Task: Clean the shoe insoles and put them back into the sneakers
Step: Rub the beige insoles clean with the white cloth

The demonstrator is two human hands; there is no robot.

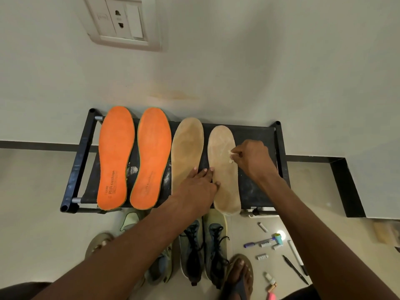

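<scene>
A low black shoe rack is spanning the middle of the frame against the wall, and four insoles are lying side by side across its top. The two orange insoles are sitting at centre left, the printed one outermost. Right of them the left tan insole is resting untouched, and the right tan insole, just right of centre, is the one being cleaned.

Below the rack, at lower centre, the dark laced sneakers are waiting on the floor with a pale green pair partly hidden beside them under the left forearm. Small pens and tubes are lying scattered at lower right.

The left hand is lying spread and flat, fingertips pressing the inner edge of the right tan insole to pin it down. The right hand is curling its fingers around a small white wad, probably tissue or cloth, and rubbing it on the insole's outer edge near the middle.

These insoles are looking thin, light and bendy, with a soft foam feel, so they are likely sliding easily under rubbing unless held. A fuzzy surface may be shedding or catching the wad. For lifting, pinching the heel end or a long edge seems best; for refitting, bending slightly and feeding toe first into the sneaker should be working well.
</scene>
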